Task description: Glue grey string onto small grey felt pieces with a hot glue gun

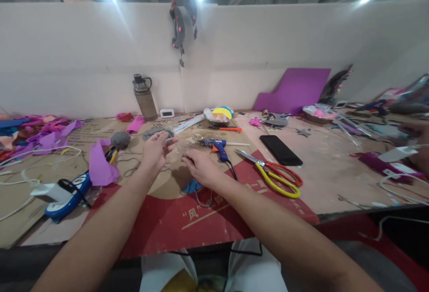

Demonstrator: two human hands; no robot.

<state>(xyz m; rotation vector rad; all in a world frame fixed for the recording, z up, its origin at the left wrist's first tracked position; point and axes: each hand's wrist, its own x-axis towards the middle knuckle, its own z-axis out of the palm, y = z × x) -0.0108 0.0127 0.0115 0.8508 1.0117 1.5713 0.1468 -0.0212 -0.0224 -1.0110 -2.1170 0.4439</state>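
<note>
My left hand (157,150) is raised over the cardboard, its fingers curled with the tips close together. Something small and greyish-blue shows at those fingertips, too unclear to name. To its right, my right hand (201,168) pinches thumb against fingers; whatever lies in the pinch is hidden. Beneath the right hand rest a blue scrap (193,186) and a loop of grey yarn (202,203). A grey yarn ball (120,140) sits left of my left hand. Just beyond my right hand lies a blue glue gun (217,146) with a glue stick in its back.
Scissors (273,173) with red and yellow handles and a black phone (280,150) lie to the right. A blue power strip (69,197) with cables is at left. A bottle (145,98) and a metal bowl (218,122) stand near the wall. Another person's hand (417,133) is far right.
</note>
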